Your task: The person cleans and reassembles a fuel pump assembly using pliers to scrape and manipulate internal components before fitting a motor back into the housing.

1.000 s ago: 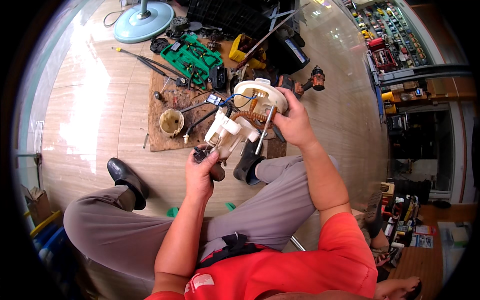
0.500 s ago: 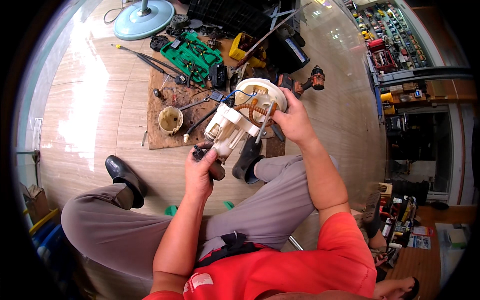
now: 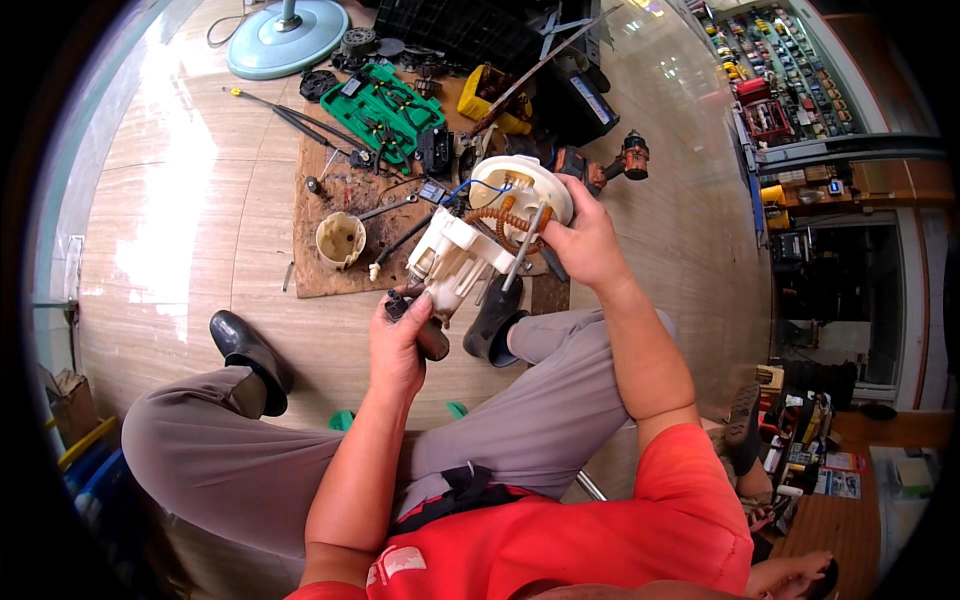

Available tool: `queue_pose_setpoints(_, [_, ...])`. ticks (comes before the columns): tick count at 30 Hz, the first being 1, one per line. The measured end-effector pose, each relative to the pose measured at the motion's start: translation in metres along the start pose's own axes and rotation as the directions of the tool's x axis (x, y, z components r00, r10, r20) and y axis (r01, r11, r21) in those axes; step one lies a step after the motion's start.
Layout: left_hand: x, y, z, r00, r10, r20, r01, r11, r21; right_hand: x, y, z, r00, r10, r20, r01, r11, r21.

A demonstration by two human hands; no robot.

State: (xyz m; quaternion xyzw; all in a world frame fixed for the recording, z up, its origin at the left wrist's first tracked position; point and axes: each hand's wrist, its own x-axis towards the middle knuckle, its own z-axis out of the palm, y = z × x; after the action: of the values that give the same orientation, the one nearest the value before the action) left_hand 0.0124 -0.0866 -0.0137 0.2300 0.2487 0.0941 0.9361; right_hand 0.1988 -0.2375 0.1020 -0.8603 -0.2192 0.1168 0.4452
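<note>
Above my lap I hold a cream plastic fuel pump module (image 3: 455, 250) between both hands, tilted. My right hand (image 3: 592, 240) is closed on the rim of its round flange (image 3: 548, 190), thumb on the near side. My left hand (image 3: 398, 350) is closed round the lower end of the housing, thumb pressed on it. A dark, rounded part (image 3: 433, 342) also shows in the left hand's grip; how it joins the housing is hidden. Between flange and housing run a brown corrugated hose (image 3: 485, 214), a metal rod (image 3: 525, 250) and a blue wire (image 3: 462, 186).
Beneath lies a stained wooden board (image 3: 315, 280) with a cream cup (image 3: 341, 241), a wrench (image 3: 388, 206) and an open green tool case (image 3: 375, 110). Beyond the module are an orange-black cordless drill (image 3: 632, 155), a black battery (image 3: 580, 105) and a yellow bin (image 3: 485, 92). A round fan base (image 3: 287, 45) stands far left.
The module's housing has shifted very slightly left. Both hands keep the same hold.
</note>
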Motion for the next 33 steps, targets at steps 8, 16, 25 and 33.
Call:
queue_pose_setpoints(8, [0.004,-0.003,-0.005,1.0,-0.016,-0.011,0.016,0.999,0.031,-0.007,-0.008,0.003,0.988,-0.15,-0.031,0.149,0.988,-0.035])
queue_pose_setpoints(16, [0.008,-0.011,-0.01,0.996,-0.009,-0.087,0.012,0.999,0.033,-0.01,-0.023,0.002,0.88,-0.475,-0.011,0.459,0.855,-0.242])
queue_pose_setpoints(25, [0.008,-0.013,-0.011,0.997,0.003,-0.073,0.003,0.997,0.081,-0.011,-0.024,0.001,0.842,-0.54,-0.024,0.514,0.813,-0.275])
queue_pose_setpoints(33, [0.008,-0.011,-0.009,0.993,-0.022,-0.114,0.025,0.999,0.029,-0.01,-0.019,0.003,0.886,-0.461,-0.048,0.442,0.87,-0.218])
